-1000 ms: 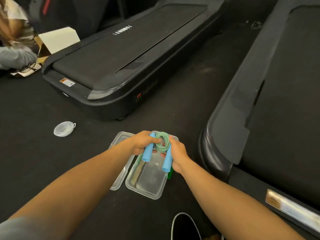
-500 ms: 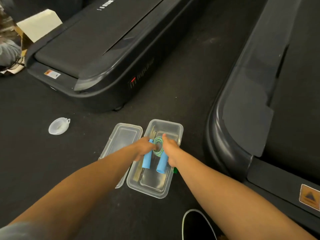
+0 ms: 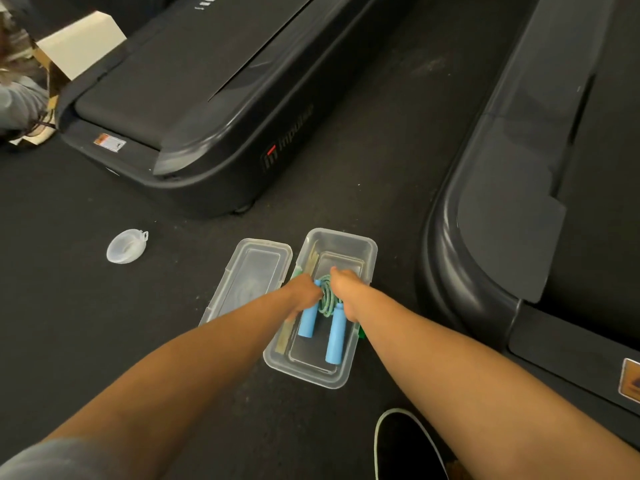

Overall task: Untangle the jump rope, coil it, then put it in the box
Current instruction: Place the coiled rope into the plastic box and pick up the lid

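Observation:
A jump rope with a coiled green cord (image 3: pixel 325 296) and two light blue handles (image 3: pixel 335 341) lies down inside a clear plastic box (image 3: pixel 363 244) on the dark floor. My left hand (image 3: pixel 303 292) grips the coil and the left handle's top from the left. From the right, my right hand (image 3: pixel 341 287) holds the coil at the right handle's top. Both hands are inside the box. The handles point toward me.
The box's clear lid (image 3: pixel 249 282) lies flat just left of the box. A small round clear cap (image 3: pixel 126 245) sits further left. Black treadmills stand behind (image 3: pixel 194 109) and at the right (image 3: pixel 540 209). My shoe (image 3: pixel 405 448) is at the bottom. Another person sits at far left.
Both hands have lowered the coiled rope from above the box down into it; the handles now lie inside the box.

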The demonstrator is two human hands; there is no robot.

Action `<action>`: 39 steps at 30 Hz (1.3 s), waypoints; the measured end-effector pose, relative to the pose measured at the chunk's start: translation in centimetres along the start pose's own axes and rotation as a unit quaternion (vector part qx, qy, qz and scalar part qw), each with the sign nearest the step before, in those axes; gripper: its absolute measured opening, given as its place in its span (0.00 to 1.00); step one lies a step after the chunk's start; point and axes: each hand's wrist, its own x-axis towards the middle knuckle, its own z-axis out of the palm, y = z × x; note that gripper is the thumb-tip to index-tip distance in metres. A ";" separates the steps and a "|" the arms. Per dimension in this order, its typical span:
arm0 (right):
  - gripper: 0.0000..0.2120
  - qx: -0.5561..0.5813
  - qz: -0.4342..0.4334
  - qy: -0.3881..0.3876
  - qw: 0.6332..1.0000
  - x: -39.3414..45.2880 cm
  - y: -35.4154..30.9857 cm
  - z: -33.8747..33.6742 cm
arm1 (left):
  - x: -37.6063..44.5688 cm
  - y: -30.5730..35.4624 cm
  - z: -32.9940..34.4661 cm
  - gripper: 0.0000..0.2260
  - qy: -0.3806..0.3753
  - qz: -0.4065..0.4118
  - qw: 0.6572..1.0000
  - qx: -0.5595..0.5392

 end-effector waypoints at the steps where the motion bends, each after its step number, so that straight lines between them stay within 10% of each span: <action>1: 0.22 0.001 -0.005 0.005 1.000 0.1 0.2 -0.1 | -0.3 0.0 0.0 0.15 0.013 0.010 1.000 0.010; 12: 0.20 0.013 -0.094 0.047 0.994 -1.9 1.5 -1.9 | -1.8 -3.2 -3.0 0.10 0.187 0.067 0.980 0.005; 30: 0.17 0.030 -0.125 0.038 0.991 -1.9 2.8 -2.9 | -0.9 -9.3 -2.4 0.12 0.177 -0.041 0.945 0.272; 39: 0.16 0.014 -0.268 0.114 0.956 -6.0 2.7 -2.4 | -9.3 -7.5 -11.1 0.08 0.188 0.056 0.971 -0.138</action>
